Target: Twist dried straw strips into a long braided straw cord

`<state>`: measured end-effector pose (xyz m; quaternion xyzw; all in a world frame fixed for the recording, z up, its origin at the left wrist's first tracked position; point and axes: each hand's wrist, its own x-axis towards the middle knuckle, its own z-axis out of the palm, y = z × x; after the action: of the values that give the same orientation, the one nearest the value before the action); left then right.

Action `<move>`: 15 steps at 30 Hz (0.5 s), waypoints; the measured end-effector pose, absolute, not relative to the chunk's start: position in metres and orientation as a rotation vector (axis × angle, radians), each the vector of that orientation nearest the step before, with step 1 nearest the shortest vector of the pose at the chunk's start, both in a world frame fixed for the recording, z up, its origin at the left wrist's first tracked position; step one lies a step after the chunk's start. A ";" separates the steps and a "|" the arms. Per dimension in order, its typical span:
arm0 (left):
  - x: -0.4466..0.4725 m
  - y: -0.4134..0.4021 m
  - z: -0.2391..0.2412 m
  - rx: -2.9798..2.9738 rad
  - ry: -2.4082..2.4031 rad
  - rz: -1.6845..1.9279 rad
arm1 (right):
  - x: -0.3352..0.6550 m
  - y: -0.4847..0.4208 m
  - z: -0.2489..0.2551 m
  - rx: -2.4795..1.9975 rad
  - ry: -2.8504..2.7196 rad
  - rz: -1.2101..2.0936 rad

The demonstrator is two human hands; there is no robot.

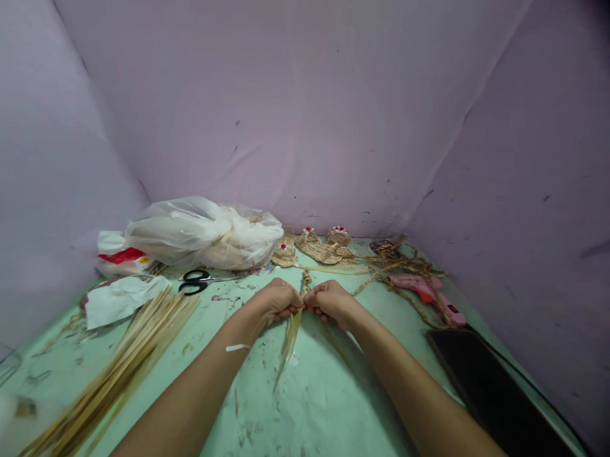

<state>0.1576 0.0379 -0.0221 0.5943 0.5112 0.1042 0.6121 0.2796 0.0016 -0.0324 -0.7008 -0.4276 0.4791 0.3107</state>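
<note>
My left hand (277, 300) and my right hand (331, 301) meet near the middle of the table, thumbs and fingertips pinched close together. Between them they grip a braid of dried plant fibre (306, 279), whose knotted, finished part points away from me. Loose pale strands (290, 345) hang from under my left fingers toward me. Another strand seems to trail below my right hand, blurred. The exact hold of each fingertip is hidden by the knuckles.
Left lie a bundle of dried strips (122, 368), black-handled scissors (195, 281), a white paper (125, 300) and a stuffed plastic bag (200, 233). Behind are woven pieces with red beads (318, 247). Right are a pink glue gun (427, 294), braided cord (374, 277) and a black flat object (491, 388).
</note>
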 end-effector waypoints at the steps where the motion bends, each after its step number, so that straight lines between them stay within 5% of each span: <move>1: 0.158 0.037 -0.023 1.425 1.237 0.242 | 0.281 0.003 -0.035 -1.884 -1.151 1.237; 15: 0.166 0.019 -0.007 2.137 1.648 0.119 | 0.276 0.001 -0.040 -1.829 -0.998 1.304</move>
<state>0.1665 0.0192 -0.0067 0.7721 0.5952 0.0430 0.2183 0.2765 0.0013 -0.0397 -0.7010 -0.3825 0.4999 0.3353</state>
